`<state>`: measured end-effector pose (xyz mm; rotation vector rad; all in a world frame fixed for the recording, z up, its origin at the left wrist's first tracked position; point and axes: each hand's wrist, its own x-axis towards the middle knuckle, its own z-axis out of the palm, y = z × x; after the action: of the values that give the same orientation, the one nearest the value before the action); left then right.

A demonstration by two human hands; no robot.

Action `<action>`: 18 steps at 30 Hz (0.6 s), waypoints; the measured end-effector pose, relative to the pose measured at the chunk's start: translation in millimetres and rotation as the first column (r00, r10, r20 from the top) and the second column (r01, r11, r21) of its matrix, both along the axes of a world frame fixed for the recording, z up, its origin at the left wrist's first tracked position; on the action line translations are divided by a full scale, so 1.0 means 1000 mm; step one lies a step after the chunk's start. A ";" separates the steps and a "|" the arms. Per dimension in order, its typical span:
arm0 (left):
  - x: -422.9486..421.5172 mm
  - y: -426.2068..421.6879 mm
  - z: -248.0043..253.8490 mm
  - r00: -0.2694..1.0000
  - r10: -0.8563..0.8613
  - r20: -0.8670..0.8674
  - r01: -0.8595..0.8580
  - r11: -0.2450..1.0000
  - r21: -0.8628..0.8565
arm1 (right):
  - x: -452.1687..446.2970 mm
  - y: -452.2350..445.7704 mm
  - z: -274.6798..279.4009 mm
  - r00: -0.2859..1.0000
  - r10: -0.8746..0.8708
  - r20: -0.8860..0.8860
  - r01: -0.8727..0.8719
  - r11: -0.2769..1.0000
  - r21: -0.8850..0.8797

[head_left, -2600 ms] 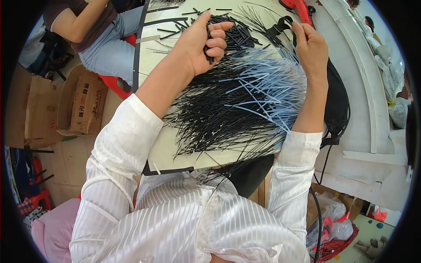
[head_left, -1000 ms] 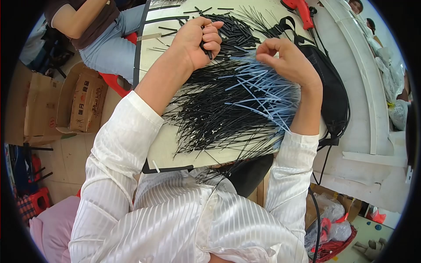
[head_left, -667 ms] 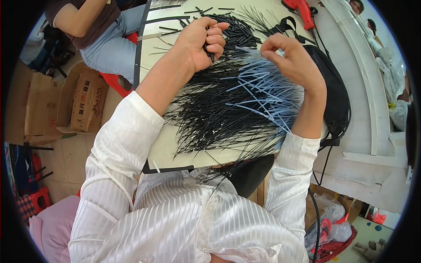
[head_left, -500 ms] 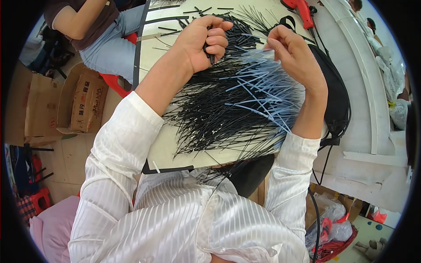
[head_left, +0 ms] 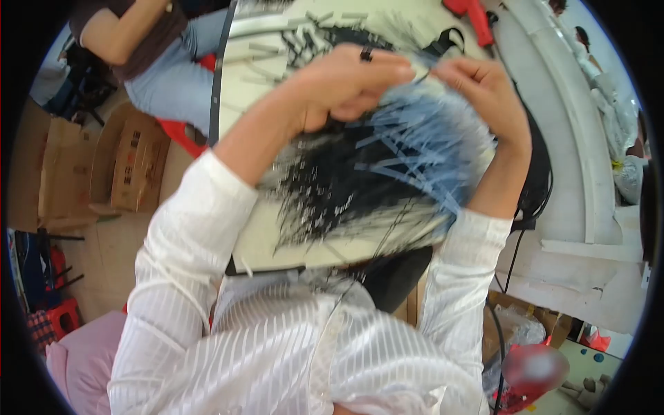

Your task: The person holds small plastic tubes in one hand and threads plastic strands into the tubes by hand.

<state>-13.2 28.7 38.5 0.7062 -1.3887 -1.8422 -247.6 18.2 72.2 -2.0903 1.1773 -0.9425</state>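
My left hand point(head_left: 349, 79) is closed and blurred by motion, its fingers pointing right. Small dark ends of black tube pieces point(head_left: 366, 54) stick out at its top. Facing it, my right hand point(head_left: 481, 90) pinches with thumb and forefinger. A thin, dark wire end point(head_left: 425, 74) shows between the two hands' fingertips, too smeared to trace. Below them a bundle of thin black wires point(head_left: 332, 183) spreads over the table, with light blue lengths point(head_left: 415, 145) on its right side. Behind my left hand lies a pile of short black tubes point(head_left: 346, 34), partly hidden.
The pale table point(head_left: 259, 238) has a dark edge. A red tool point(head_left: 474, 21) lies at the far right, near a black bag point(head_left: 536, 173). Cardboard boxes point(head_left: 131, 159) stand on the floor at left. Another person point(head_left: 162, 66) sits beyond the table's left side.
My left hand has moved right, from a fist over the tube pile to the right hand's fingertips. My right hand has shifted slightly right and down.
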 end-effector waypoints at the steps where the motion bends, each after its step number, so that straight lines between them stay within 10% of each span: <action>1: -0.001 -0.001 0.004 0.999 0.036 -0.030 -0.035 0.999 0.007 | -0.002 0.001 0.007 0.999 0.021 -0.044 -0.021 1.000 0.012; 9: 0.001 0.006 -0.018 0.880 0.418 -0.227 -0.334 0.883 0.330 | -0.017 0.014 -0.002 0.973 0.143 -0.180 -0.083 0.949 0.303; 18: 0.002 0.005 -0.020 0.895 0.380 -0.235 -0.274 0.882 0.382 | 0.019 0.013 -0.023 0.972 -0.016 -0.236 0.014 1.000 -0.010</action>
<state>-11.6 33.7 18.2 0.7402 -0.7042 -1.8325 -228.6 31.5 49.5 -2.2505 1.3096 -0.7190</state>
